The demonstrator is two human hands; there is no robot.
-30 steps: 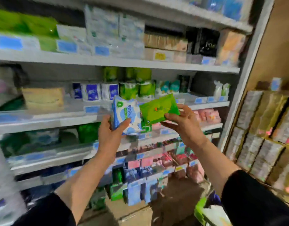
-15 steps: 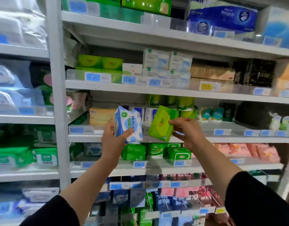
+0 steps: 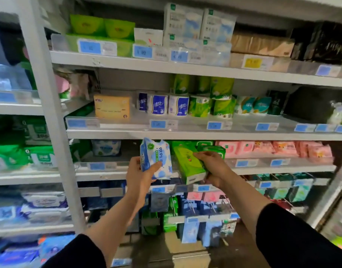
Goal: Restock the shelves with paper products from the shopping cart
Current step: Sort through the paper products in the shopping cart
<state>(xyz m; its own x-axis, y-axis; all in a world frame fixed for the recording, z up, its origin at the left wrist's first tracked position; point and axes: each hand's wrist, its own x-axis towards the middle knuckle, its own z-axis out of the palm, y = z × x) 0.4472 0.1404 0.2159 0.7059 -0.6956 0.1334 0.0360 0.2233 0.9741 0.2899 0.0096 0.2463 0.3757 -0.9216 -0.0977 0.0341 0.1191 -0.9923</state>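
My left hand [image 3: 140, 176] grips a blue-and-white wipes pack [image 3: 156, 158], held upright in front of the third shelf [image 3: 112, 174]. My right hand [image 3: 212, 165] holds a green tissue pack [image 3: 187, 163] tilted on its side, its far end level with the green packs [image 3: 210, 148] that stand on that shelf. Whether the green tissue pack touches the shelf I cannot tell. Both packs sit side by side, a small gap between them. The shopping cart is out of view.
Above, a shelf [image 3: 185, 132] carries blue and green toilet rolls [image 3: 177, 105] and a yellow tissue box [image 3: 112, 106]. Pink packs [image 3: 272, 149] fill the right of the third shelf. Hanging packets [image 3: 189, 215] sit below my arms. A white upright post [image 3: 50, 113] divides the bays.
Both hands have dropped with their packs from the toilet-roll shelf level to the third shelf. The green pack has turned lengthwise toward the shelf. The view moved closer.
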